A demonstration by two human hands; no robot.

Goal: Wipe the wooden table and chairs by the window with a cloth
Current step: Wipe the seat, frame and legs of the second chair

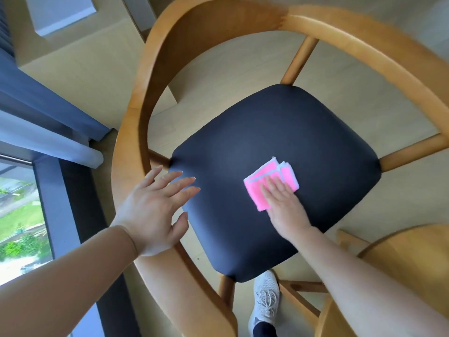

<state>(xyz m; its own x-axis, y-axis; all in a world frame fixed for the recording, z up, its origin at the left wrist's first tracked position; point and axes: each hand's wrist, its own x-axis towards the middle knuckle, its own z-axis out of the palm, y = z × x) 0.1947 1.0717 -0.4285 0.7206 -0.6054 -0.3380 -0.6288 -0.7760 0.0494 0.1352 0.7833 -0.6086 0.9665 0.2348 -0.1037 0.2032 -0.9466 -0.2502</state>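
Note:
A wooden chair with a curved backrest and a dark padded seat fills the middle of the view. A folded pink cloth with white edging lies flat on the seat. My right hand presses down on the cloth with flat fingers. My left hand hovers over the seat's left edge beside the curved armrest, fingers spread and holding nothing.
A second wooden piece, a chair or the table, sits at the lower right. A window with a dark frame and blue curtain runs along the left. My shoe stands on the pale floor under the seat.

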